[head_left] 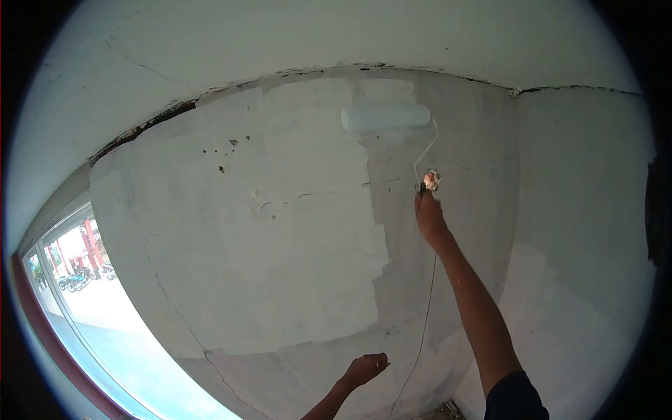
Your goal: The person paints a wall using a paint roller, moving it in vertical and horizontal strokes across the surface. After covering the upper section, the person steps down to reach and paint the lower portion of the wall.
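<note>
Right hand: your right hand (pixel 429 217) is up high, fingers clamped on the dark handle (pixel 421 187) of the roller. Arm's nearly stretched out, I'd guess to get you that height up the wall.

Roller: the white sleeve (pixel 386 117) sits above and left of those fingers, lying sideways against or right by the wall; can't tell how hard it's pressed, if at all.

Wire frame: this thin bent rod (pixel 426 149) runs up from your fingers to the sleeve's right end. Looks like that cranked shape is what lets you grip below and off to the side without covering the roller.

Left hand: your left hand (pixel 367 367) is way lower and left of the right one, fingers curled in together, nothing obvious in them. Probably just kept out of the way, since the roller only needs one hand.

Wall: the pale coat (pixel 294 273) spreads left of your right fingers, and the darker patch (pixel 476 147) is around and right of them. The sleeve straddles that edge, its right end over the darker side.

Bright spot: a lit, rough-looking lump (pixel 432 180) shows just above your right fingers; can't tell what it is.
</note>
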`<action>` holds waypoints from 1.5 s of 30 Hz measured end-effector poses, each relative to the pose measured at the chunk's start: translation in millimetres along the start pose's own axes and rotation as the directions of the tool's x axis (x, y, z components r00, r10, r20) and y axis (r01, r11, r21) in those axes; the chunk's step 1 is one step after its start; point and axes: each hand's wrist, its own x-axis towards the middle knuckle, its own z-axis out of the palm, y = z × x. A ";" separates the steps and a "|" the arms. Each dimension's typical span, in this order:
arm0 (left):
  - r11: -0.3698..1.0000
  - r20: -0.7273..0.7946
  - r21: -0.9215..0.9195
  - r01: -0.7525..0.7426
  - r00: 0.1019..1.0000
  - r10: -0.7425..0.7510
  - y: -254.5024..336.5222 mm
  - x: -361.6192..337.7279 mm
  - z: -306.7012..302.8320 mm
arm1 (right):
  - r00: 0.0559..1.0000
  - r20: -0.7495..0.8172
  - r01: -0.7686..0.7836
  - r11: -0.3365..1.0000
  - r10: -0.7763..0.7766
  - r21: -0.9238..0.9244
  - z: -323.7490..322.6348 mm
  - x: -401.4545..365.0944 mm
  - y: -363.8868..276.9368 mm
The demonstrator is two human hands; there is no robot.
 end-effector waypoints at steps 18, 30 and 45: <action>0.995 -0.124 -0.096 -0.034 0.992 0.022 14.8 5.9 20.5 | 1.000 0.009 0.006 1.000 -0.006 -0.001 -26.3 83.3 -41.7; 0.755 -0.164 -0.654 0.038 0.968 -0.190 0.4 -25.4 52.2 | 0.988 0.117 -0.088 0.986 0.105 -0.142 -1.4 -30.9 19.5; 0.736 -0.237 -0.675 0.061 0.926 -0.293 22.2 -25.6 69.9 | 0.999 -0.011 -0.037 0.990 0.036 -0.134 -5.5 53.7 -26.4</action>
